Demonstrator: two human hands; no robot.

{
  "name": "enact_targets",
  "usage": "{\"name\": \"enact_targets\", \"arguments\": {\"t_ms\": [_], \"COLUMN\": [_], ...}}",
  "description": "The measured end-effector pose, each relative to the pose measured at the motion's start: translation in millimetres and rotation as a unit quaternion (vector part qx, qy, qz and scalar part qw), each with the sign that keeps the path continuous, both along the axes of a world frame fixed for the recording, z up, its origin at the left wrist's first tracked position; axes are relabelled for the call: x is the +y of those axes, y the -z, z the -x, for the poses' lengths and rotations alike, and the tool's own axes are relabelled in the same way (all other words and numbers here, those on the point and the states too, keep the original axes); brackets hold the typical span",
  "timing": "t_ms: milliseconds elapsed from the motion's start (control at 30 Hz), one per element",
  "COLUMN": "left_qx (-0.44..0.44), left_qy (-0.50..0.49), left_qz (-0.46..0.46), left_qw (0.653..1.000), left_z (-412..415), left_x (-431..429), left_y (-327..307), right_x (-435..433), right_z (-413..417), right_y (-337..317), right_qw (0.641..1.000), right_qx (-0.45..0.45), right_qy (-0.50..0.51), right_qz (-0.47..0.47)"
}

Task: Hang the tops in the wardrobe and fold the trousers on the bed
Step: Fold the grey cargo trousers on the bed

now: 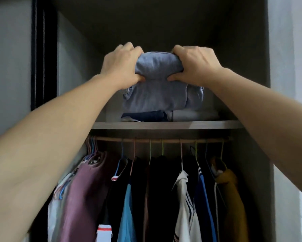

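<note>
Wardrobe interior, dark, doors open; shelf [167,124] taken as reference.

- Above shelf: folded blue-grey bundle [157,96] sits on a low stack, a dark item [146,116] and a pale item [194,114], both lying flat on the shelf.
- Left hand [120,67] and right hand [197,65] both clench the bundle's top fold. Fingers are curled over its upper edge and thumbs are pinched in from the front. The grip is symmetric, probably so the folds stay together while the bundle is seated on the stack.
- Bundle's lower part touches the stack; its top bulges between the hands. Garment type not certain; likely folded trousers.
- Just below shelf: rail [160,140] with coloured hangers. Tops hang from it: mauve [87,189], light blue [127,215], white with stripes [183,198], mustard [230,198]. These fill the hanging space, which would explain putting folded items up on the shelf.
- Writing: none legible. Red-and-white tag [103,230] low under the shelf, no text readable.
</note>
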State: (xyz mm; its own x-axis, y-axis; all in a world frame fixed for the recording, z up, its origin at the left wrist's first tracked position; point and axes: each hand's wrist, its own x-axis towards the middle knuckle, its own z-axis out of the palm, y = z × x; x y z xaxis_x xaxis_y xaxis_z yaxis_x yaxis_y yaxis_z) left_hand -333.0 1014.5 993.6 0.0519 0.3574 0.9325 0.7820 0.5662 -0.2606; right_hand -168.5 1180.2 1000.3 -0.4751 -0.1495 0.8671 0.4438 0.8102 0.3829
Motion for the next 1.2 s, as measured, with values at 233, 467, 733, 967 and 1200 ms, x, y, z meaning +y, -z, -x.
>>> {"name": "enact_targets", "arguments": {"t_ms": [233, 467, 733, 967, 1200], "left_qx": [0.062, 0.065, 0.079, -0.058, -0.123], "left_qy": [0.005, 0.067, 0.052, 0.083, 0.122], "left_qz": [-0.007, 0.043, 0.005, 0.297, 0.378], "left_qw": [0.998, 0.995, 0.995, 0.95, 0.909], "left_z": [61, 117, 123, 132, 134], "left_x": [78, 178, 285, 352, 370], "left_y": [-3, -20, -53, -14, -6], "right_x": [73, 142, 223, 299, 328], "right_z": [61, 91, 103, 103, 106], "right_y": [-4, -11, -48, -1, 7], "right_qw": [0.999, 0.985, 0.957, 0.945, 0.893], "right_qx": [0.021, -0.004, 0.026, -0.133, -0.206], "right_qy": [0.045, 0.173, 0.273, 0.252, 0.198], "right_qz": [-0.007, -0.005, -0.097, 0.158, 0.349]}}
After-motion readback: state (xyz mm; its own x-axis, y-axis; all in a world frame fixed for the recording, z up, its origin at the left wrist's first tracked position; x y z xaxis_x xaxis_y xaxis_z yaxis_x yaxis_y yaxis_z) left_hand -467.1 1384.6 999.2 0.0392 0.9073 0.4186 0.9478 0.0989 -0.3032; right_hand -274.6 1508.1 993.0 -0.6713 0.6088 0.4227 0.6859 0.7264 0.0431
